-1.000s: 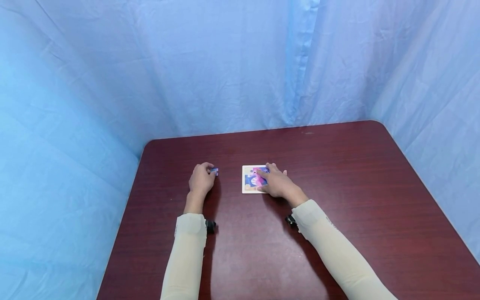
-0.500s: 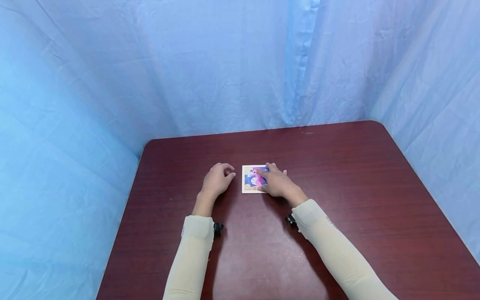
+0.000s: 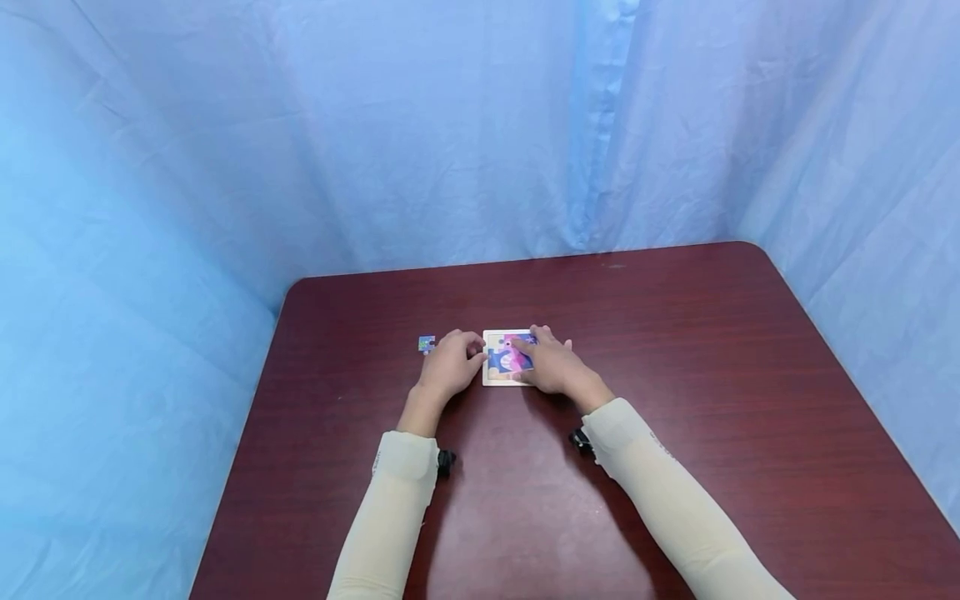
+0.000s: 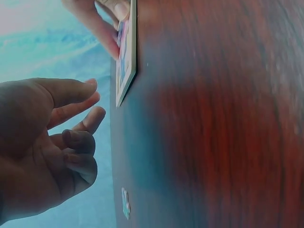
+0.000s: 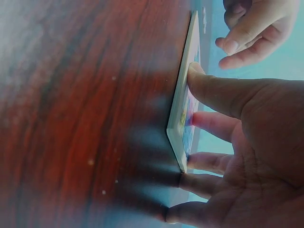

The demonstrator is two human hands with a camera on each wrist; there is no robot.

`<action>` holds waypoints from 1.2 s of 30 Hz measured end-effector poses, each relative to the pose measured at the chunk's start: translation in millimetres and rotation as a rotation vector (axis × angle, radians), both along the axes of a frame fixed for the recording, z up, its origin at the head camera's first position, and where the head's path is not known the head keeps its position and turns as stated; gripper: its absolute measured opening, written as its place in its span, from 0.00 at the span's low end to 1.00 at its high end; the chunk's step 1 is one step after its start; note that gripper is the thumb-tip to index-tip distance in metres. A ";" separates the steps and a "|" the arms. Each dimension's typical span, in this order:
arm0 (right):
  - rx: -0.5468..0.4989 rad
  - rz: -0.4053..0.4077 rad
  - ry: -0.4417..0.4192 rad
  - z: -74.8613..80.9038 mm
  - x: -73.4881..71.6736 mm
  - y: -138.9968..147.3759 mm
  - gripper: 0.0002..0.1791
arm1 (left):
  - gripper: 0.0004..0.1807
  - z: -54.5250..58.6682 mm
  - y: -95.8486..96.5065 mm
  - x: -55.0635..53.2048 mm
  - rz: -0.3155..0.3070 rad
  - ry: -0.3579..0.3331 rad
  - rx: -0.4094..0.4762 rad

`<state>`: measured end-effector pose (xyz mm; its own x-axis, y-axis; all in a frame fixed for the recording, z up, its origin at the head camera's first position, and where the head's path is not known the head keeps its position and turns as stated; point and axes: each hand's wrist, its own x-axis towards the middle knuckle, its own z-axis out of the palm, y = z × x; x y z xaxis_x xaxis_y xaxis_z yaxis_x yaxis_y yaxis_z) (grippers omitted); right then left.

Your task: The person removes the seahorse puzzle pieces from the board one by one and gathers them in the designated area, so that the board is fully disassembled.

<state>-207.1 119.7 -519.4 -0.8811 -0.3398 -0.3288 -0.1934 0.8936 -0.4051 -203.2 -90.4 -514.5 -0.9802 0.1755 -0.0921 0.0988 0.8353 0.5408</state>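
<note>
A small square puzzle board (image 3: 486,375) with a pale frame and a pink-and-blue picture lies flat on the table. My right hand (image 3: 553,367) rests on its right side, thumb and some fingertips touching its top in the right wrist view, other fingers reaching past its edge onto the table. My left hand (image 3: 452,367) hovers at the board's left edge, fingers loosely bent with nothing between them in the left wrist view. Behind it, to the left, a small blue-and-green puzzle piece (image 3: 426,342) lies on the table. The right hand hides much of the board.
The dark red wooden table (image 3: 675,333) has rounded far corners. Light blue curtains (image 3: 450,133) hang along its back and sides. Black wrist cameras (image 3: 446,462) sit under both pale sleeves.
My left hand has come away from the small puzzle piece and moved right to the board's left edge. The piece stays on the table. My right hand keeps its place.
</note>
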 end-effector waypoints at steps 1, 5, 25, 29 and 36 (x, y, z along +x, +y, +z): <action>0.001 0.003 0.000 0.2 -0.2 0.4 0.38 | 0.14 -0.5 2.0 -0.5 -0.005 0.001 -0.009; -0.004 0.009 0.000 0.0 0.2 1.1 0.37 | 0.15 -1.3 9.2 -0.5 -0.013 -0.004 -0.048; -0.001 0.021 0.002 1.3 1.2 1.1 0.36 | 0.15 -7.6 19.2 -5.2 -0.041 -0.006 -0.149; 0.010 0.000 0.017 0.8 -0.1 -0.7 0.32 | 0.14 -7.6 19.6 -5.9 -0.036 -0.009 -0.145; 0.064 -0.012 0.065 -1.2 -1.3 -4.0 0.30 | 0.13 -7.2 20.8 -6.6 -0.039 0.000 -0.144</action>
